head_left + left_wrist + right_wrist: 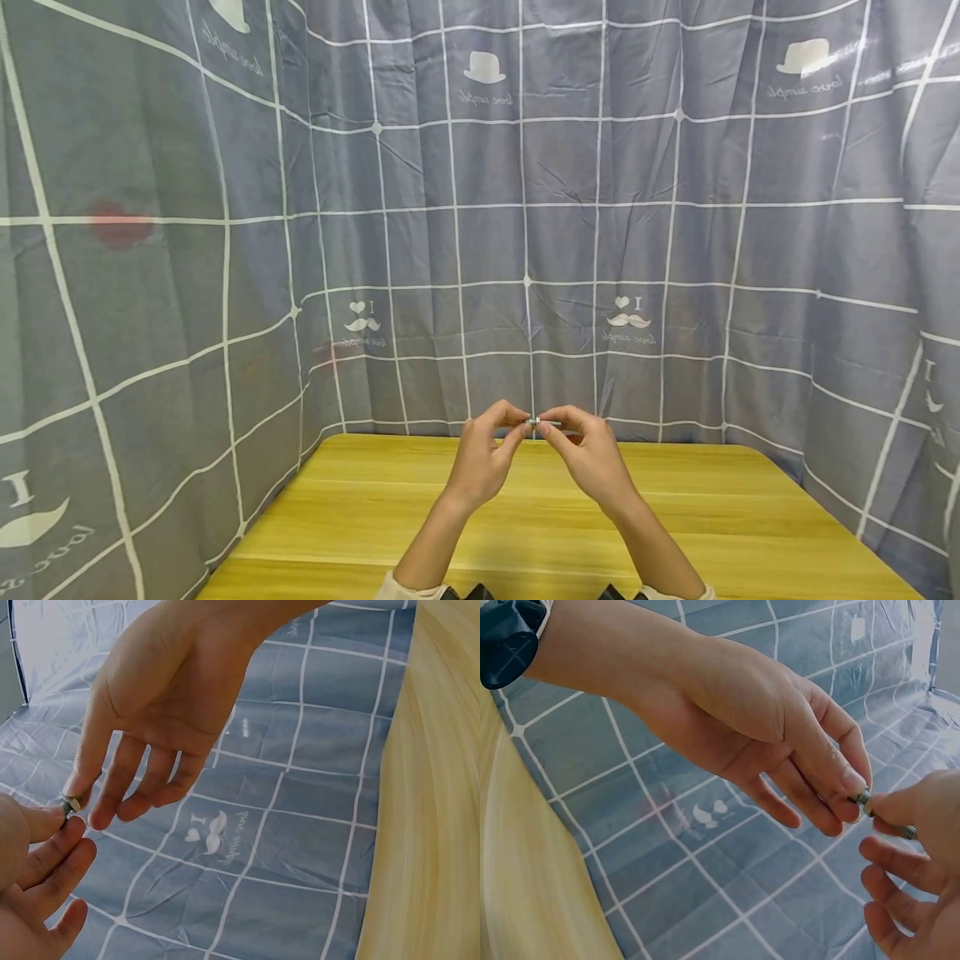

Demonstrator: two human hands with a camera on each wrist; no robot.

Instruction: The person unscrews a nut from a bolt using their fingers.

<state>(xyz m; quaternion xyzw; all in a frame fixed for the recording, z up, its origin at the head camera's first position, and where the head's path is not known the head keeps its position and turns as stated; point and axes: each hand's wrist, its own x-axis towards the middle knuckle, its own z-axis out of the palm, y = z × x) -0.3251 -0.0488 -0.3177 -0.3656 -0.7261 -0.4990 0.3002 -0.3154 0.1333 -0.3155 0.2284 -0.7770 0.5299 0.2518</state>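
Bolt (865, 799) sits midway between two raised hands, pinched from both sides. Left hand (481, 461) and right hand (592, 459) mirror each other: forearms slant inward from pale sleeves (403, 588), thumbs and forefingers come together on the metal, fingertips nearly meeting. The bolt's threaded end sticks out past the right thumb. The remaining fingers of each hand bend loosely, spread apart, beneath the grip. Both hands are held up off the table (337, 533).
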